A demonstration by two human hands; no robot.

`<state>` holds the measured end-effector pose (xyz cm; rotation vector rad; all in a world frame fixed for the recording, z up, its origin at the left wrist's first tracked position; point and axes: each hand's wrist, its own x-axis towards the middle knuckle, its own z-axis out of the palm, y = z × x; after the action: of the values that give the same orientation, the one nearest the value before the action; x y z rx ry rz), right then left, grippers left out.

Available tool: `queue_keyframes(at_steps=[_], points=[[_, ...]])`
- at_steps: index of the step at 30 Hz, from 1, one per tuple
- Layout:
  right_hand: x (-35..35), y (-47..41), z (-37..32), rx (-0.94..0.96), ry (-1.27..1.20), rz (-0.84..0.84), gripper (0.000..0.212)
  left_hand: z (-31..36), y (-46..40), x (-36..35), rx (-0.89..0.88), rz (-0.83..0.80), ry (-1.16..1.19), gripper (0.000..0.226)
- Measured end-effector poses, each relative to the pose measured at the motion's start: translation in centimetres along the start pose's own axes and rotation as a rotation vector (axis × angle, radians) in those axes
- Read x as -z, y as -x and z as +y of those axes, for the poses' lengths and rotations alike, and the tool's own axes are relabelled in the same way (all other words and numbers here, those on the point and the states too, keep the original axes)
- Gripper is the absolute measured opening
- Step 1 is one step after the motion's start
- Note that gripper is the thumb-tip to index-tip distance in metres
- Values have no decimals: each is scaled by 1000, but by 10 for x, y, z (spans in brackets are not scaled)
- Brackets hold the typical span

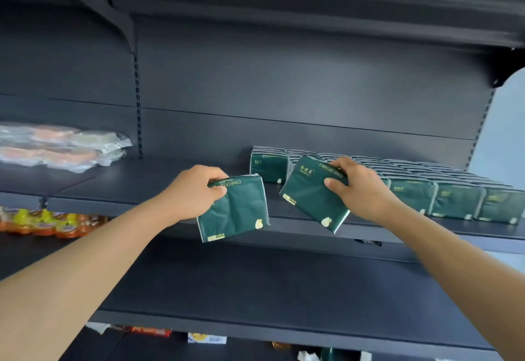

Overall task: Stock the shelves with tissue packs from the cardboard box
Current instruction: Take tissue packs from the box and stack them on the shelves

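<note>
Two dark green tissue packs hang tilted at the shelf's (159,187) front edge: the left pack (234,208) at seven o'clock from the right pack (314,193). Upright stocked packs (412,190) fill rows toward three o'clock.

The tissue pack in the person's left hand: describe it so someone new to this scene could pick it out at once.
Start at the dark shelf carrying the row of stocked green packs. In front of its bare left stretch, the left hand grips one green tissue pack by its top edge. Unlike the tilted pack in the right hand, it hangs left of all the others, overlapping none of the row.
</note>
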<state>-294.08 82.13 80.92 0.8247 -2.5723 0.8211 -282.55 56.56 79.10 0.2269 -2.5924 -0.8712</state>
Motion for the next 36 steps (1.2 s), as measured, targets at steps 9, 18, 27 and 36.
queue_keyframes(at_steps=[9, 18, 27, 36], points=[[-29, -120, -23, 108, -25, 38, 26, -33, -70, 14, 47, 79, -58, 21], [-93, -224, 0, 198, 58, -160, 31, -60, -136, 5, 128, 112, -87, 18], [-130, -247, 30, 230, 288, -267, 26, -74, -164, -5, 122, 94, -65, 19], [-139, -249, 25, 236, 515, -242, 48, -87, -173, -7, 89, 90, -48, 20]])
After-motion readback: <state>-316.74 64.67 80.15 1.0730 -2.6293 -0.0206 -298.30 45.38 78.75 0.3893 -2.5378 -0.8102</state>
